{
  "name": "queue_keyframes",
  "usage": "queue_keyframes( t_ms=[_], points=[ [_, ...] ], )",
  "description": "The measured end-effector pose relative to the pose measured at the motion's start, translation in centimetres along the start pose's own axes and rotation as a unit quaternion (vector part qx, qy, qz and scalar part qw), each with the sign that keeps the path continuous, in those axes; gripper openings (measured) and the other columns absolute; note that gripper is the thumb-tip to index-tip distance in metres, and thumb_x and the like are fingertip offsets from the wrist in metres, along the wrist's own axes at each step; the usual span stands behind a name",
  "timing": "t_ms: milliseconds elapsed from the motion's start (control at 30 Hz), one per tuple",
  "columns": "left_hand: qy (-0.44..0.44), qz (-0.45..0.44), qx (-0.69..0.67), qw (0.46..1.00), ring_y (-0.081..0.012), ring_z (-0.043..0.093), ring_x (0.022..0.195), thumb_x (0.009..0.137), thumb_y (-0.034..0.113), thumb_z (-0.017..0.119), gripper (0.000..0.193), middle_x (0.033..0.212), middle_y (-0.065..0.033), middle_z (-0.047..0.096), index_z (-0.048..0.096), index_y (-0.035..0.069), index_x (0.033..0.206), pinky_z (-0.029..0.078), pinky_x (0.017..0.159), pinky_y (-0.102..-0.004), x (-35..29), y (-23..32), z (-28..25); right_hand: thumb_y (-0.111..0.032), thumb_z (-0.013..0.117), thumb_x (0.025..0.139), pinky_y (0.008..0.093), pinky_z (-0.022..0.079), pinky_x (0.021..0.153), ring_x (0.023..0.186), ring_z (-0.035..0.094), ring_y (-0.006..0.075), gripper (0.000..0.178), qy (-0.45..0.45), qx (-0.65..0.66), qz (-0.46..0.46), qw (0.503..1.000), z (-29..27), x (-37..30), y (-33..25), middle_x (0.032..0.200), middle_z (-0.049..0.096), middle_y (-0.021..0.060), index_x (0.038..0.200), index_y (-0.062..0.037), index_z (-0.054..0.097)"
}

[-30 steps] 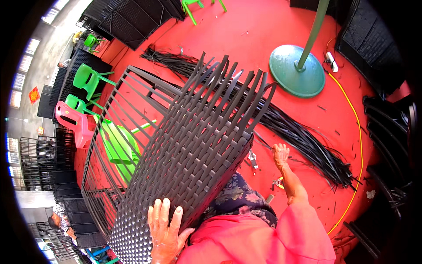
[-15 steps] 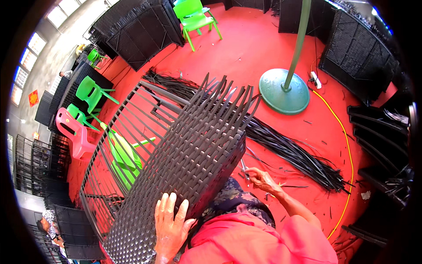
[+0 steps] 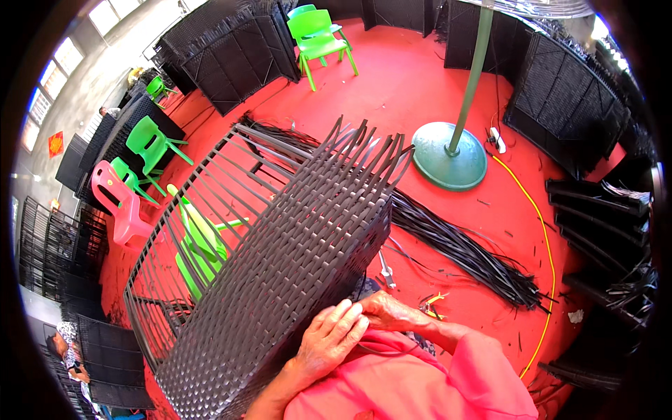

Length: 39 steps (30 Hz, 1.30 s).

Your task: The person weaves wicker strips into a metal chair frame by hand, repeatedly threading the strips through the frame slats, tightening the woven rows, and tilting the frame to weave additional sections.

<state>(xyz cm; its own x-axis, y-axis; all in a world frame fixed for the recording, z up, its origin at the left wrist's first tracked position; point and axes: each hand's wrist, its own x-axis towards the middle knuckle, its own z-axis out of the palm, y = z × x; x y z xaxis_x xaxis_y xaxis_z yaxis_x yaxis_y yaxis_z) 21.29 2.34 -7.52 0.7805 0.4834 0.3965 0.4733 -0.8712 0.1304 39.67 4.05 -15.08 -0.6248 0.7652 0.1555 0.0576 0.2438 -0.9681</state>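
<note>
A dark brown woven panel (image 3: pixel 294 259) leans in front of me, its loose strip ends fanning out at the top right. My left hand (image 3: pixel 334 334) is at the panel's near side edge, fingers pressed together and touching my right hand. My right hand (image 3: pixel 388 312) is curled, its fingertips partly hidden behind the left. Whatever they pinch, perhaps a thin strip, I cannot make out. Just beyond the right hand, a slim metal tool (image 3: pixel 387 271) lies near the panel's edge. The panel's left part is a frame of bare, unwoven strips (image 3: pixel 203 203).
A long bundle of black strips (image 3: pixel 469 252) lies on the red floor. Beyond it stands a pole on a round green base (image 3: pixel 451 155). A yellow cable (image 3: pixel 542 224) runs along the right. Green chairs (image 3: pixel 315 38), a pink chair (image 3: pixel 119 203) and black panels (image 3: pixel 238 59) surround me.
My right hand has moved left and nearer, away from the metal tool. My left hand has slid right off the panel's face to meet it. The view has shifted slightly.
</note>
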Motion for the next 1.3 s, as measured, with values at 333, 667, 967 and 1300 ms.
queue_keyframes(
  t_ms=[333,667,967,1300],
  points=[
    [0.132,-0.223,-0.263,0.929,-0.0220,0.063,0.080,0.080,-0.003,0.054,0.016,0.091,-0.0140,0.062,0.058,0.001,0.095,0.049,0.071,-0.0278,-2.3,1.2,-3.1,-0.021,0.056,0.081,0.0359,0.045,0.063,0.074,0.057,0.0266,0.016,0.046,-0.220,-0.140,0.964,-1.0,-0.9,1.8,0.079,0.056,0.0093,0.090,-0.0067,0.057],
    [0.254,-0.323,-0.218,0.885,-0.0184,0.063,0.071,0.086,0.016,0.053,0.017,0.082,-0.0118,0.064,0.061,0.000,0.088,0.049,0.066,-0.0260,-5.4,1.6,-7.3,-0.028,0.063,0.074,0.0365,0.041,0.067,0.078,0.054,0.0209,0.015,0.214,-0.413,0.000,0.885,-3.1,-6.9,11.8,0.078,0.057,0.0027,0.082,-0.0153,0.062],
    [0.204,-0.295,-0.203,0.911,-0.0199,0.064,0.070,0.077,0.005,0.063,0.009,0.077,-0.0100,0.065,0.062,0.002,0.086,0.050,0.062,-0.0259,-7.0,1.9,-8.6,-0.034,0.061,0.074,0.0360,0.039,0.068,0.076,0.054,0.0196,0.016,0.186,-0.516,0.109,0.829,-4.3,-9.4,16.1,0.073,0.059,-0.0011,0.073,-0.0186,0.062],
    [0.290,-0.326,-0.374,0.818,-0.0221,0.064,0.074,0.072,-0.001,0.064,0.012,0.078,-0.0144,0.065,0.064,-0.005,0.084,0.051,0.065,-0.0276,-8.4,1.9,-9.4,-0.036,0.060,0.070,0.0433,0.044,0.059,0.065,0.060,0.0261,0.022,0.096,-0.525,0.297,0.792,-6.4,-12.6,21.5,0.055,0.058,0.0033,0.055,-0.0198,0.061]
  ],
)
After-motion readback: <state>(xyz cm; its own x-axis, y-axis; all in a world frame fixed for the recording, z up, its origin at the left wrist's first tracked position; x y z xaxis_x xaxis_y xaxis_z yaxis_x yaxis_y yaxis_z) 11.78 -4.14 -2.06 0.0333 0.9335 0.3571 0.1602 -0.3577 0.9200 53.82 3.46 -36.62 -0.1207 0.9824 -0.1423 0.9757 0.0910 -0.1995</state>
